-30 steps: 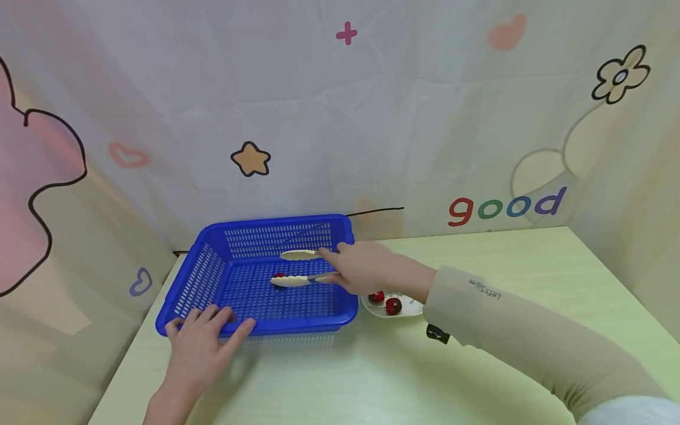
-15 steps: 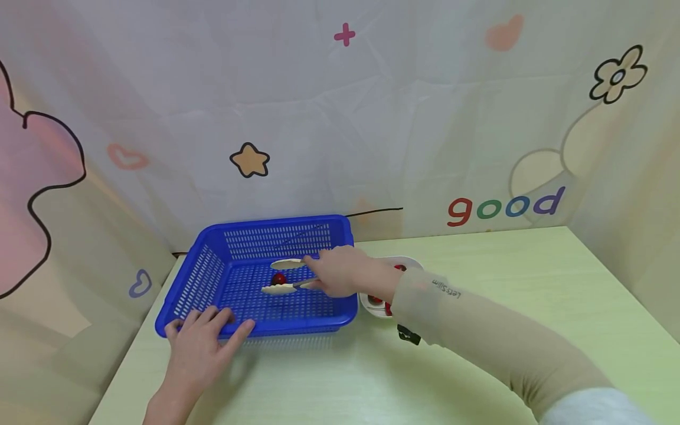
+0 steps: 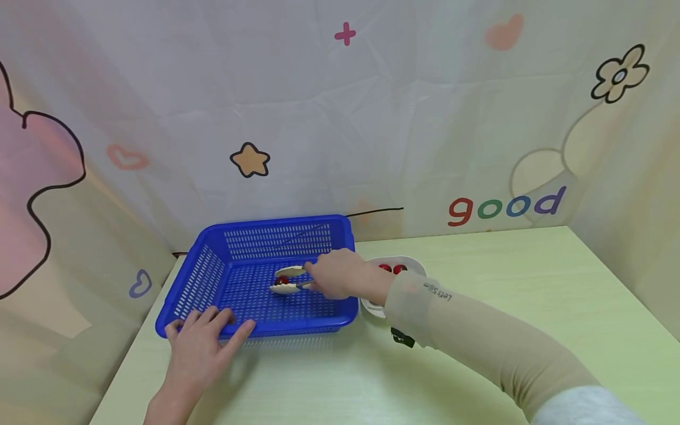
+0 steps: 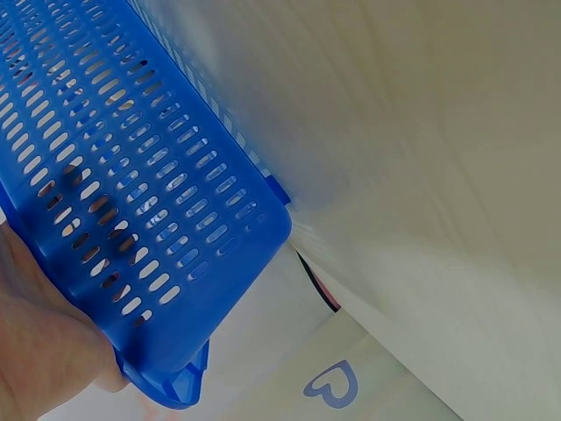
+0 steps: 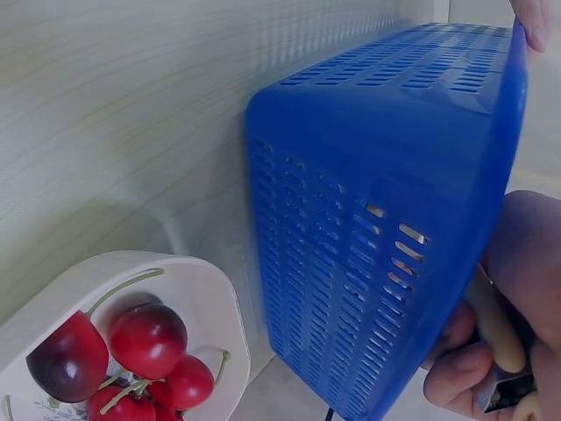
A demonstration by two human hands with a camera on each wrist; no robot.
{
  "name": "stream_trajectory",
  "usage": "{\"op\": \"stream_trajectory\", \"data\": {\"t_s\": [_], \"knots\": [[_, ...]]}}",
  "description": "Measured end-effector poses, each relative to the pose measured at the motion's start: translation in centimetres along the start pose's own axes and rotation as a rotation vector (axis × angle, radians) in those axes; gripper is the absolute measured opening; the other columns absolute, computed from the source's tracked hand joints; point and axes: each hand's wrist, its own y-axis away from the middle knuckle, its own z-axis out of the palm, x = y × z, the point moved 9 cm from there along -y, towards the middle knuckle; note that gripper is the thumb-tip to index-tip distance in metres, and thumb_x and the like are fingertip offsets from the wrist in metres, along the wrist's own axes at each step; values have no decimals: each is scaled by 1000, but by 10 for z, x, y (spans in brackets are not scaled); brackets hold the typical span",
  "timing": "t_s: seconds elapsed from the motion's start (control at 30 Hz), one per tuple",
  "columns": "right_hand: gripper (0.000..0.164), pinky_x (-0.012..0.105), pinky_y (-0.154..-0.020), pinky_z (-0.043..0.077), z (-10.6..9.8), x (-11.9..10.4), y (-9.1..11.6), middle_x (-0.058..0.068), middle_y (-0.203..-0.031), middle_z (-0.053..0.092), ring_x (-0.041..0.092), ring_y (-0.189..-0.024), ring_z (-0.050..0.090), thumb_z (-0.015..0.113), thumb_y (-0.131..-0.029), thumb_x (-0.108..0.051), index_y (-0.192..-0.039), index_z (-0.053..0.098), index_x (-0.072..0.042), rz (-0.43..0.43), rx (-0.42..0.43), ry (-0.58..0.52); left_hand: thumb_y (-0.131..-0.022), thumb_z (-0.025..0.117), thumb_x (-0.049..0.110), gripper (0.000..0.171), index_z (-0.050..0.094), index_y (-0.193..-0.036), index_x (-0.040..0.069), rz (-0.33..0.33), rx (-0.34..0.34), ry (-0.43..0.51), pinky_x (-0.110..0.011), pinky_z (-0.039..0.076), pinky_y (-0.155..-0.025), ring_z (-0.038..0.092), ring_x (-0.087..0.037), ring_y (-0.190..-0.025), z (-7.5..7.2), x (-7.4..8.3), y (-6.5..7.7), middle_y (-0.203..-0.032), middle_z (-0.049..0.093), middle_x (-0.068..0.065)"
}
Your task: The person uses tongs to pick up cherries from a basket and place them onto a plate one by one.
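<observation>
My right hand (image 3: 336,273) grips a pair of tongs (image 3: 285,289) with cream scalloped tips, inside a blue plastic basket (image 3: 265,326). Between the tong tips, low over the basket floor, is a dark red cherry (image 3: 282,280). In the right wrist view, my fingers hold the tongs' cream-and-metal handle (image 5: 497,329) behind the basket rim. My left hand (image 3: 199,351) holds the basket's front left rim, its fingers hooked over the edge. Through the slots in the left wrist view those fingers show as dark shapes.
Right of the basket stands a white dish (image 3: 417,264), partly hidden by my right forearm. Several stemmed cherries (image 5: 147,340) lie in it. A printed curtain (image 3: 297,118) hangs behind the pale table (image 3: 478,277).
My right hand has moved left and slightly down with the tongs. The tong tips opened around the cherry, then came closer together on it. My left hand has stayed put.
</observation>
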Motion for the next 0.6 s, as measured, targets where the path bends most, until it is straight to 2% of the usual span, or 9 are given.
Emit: {"op": "stream_trajectory", "data": {"t_s": [0.17, 0.37, 0.6], "knots": [[42, 25, -51, 48, -1, 1, 1, -2, -81, 61, 14, -65, 56, 53, -107, -44, -137, 61, -17, -3, 6, 9, -96, 62, 60, 43, 66, -89, 18, 3, -1, 6, -71, 25, -88, 51, -31, -87, -1, 1, 1, -89, 61, 1], [46, 28, -56, 51, -7, 7, 9, -1, -91, 68, 14, -71, 59, 52, -107, -43, -145, 57, -18, -7, 28, 7, -96, 61, 61, 43, 66, -90, 18, 1, -8, 5, -71, 24, -88, 52, -32, -89, -1, 1, 0, -90, 62, 0], [51, 24, -55, 49, -14, 13, 23, 0, -95, 71, 14, -72, 61, 52, -107, -45, -149, 54, -17, -43, 87, -53, -96, 60, 62, 44, 66, -89, 19, -3, -9, 0, -71, 24, -88, 51, -32, -90, 1, 0, 0, -91, 62, -1]]}}
